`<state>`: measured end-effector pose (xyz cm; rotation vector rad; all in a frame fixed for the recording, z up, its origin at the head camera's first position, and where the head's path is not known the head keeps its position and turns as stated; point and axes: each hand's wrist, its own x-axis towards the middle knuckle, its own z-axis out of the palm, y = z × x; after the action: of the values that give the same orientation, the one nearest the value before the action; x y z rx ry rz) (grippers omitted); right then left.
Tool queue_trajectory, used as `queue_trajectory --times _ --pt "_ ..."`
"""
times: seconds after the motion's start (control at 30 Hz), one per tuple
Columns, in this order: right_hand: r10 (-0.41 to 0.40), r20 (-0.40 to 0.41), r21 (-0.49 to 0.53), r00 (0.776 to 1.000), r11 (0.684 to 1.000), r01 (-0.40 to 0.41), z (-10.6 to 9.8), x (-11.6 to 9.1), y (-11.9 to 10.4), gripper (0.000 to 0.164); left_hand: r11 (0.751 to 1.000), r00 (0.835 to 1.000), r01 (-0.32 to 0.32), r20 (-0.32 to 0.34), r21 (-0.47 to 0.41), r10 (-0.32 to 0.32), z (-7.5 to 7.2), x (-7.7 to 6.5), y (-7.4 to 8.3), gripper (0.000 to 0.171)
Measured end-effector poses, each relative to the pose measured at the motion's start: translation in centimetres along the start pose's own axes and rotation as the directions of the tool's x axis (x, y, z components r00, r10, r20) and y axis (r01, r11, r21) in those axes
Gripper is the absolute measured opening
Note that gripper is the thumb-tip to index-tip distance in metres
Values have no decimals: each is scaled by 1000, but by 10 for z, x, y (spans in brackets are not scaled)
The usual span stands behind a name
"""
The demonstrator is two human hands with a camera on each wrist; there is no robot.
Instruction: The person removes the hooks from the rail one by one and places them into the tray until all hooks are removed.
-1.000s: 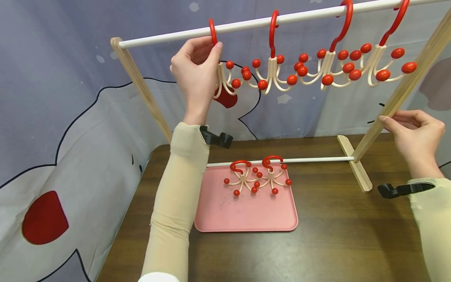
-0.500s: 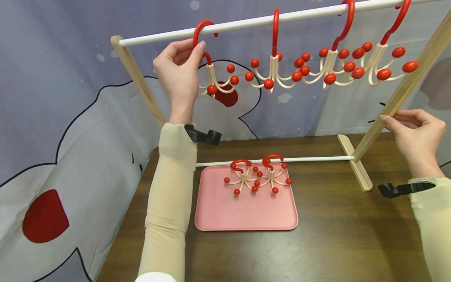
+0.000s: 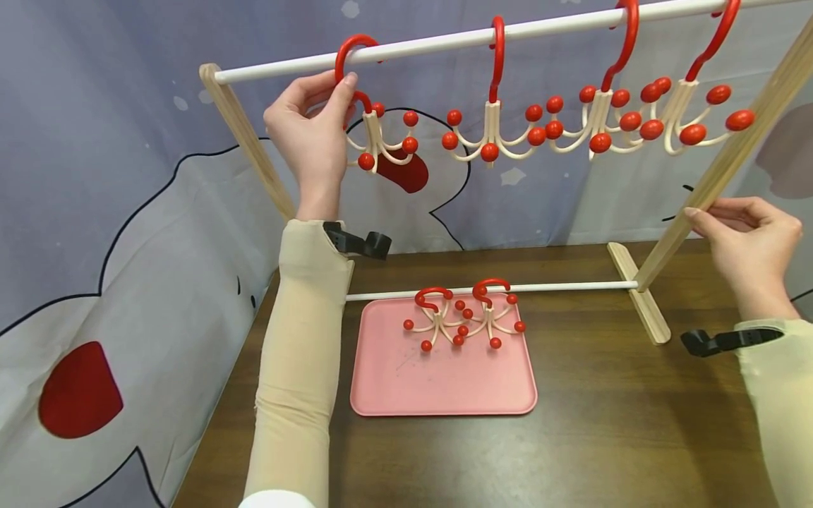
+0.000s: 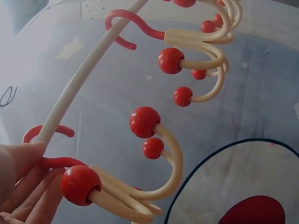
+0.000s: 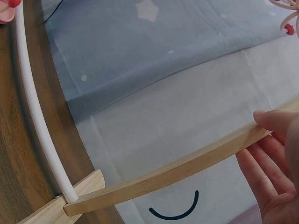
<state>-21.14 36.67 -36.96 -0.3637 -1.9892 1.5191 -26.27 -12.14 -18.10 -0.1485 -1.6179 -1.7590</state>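
My left hand (image 3: 310, 137) pinches the red hook of a multi-arm hanger (image 3: 371, 137) near the left end of the white top rod (image 3: 432, 46). Its hook loops over the rod, and cream arms with red balls spread below. In the left wrist view, thumb and fingers hold the hook (image 4: 58, 162) close under the rod. Three more such hangers, among them a middle one (image 3: 491, 127), hang to the right. My right hand (image 3: 752, 240) grips the rack's right wooden post (image 3: 733, 159) between thumb and fingers, seen also in the right wrist view along the post (image 5: 177, 170).
A pink tray (image 3: 444, 388) lies on the brown table (image 3: 603, 423), bearing two more hangers (image 3: 437, 321). The lower white rod (image 3: 571, 287) crosses behind the tray's far edge. A wooden foot (image 3: 641, 296) supports the right post. A patterned cloth (image 3: 178, 282) hangs behind.
My left hand has slid the leftmost hanger left along the top rod, its hook turning to show its curve. The other hanging hangers sway slightly. My right hand stays at the post.
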Motion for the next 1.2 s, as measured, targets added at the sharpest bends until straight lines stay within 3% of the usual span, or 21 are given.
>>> queue_trajectory --times 0.33,0.5,0.8,0.93,1.2 --pt "6 0 -16 1000 1000 -6 1 -1 0 28 997 997 -22 -76 -78 16 -5 -6 17 14" --pt "9 1 -15 1000 1000 -9 1 -1 -1 27 995 995 -23 -101 -98 14 -14 -9 23 16" --pt "8 -5 -37 1000 999 -8 1 -2 -1 24 992 990 -80 -125 -98 68 -35 -22 24 13" --pt "0 -3 -15 1000 1000 0 1 -1 -1 25 994 993 -64 -102 -91 55 -49 -35 12 12" --pt "-11 -12 -54 1000 998 10 -1 -2 -1 25 998 999 -41 -12 -55 40 -79 -66 -42 14"
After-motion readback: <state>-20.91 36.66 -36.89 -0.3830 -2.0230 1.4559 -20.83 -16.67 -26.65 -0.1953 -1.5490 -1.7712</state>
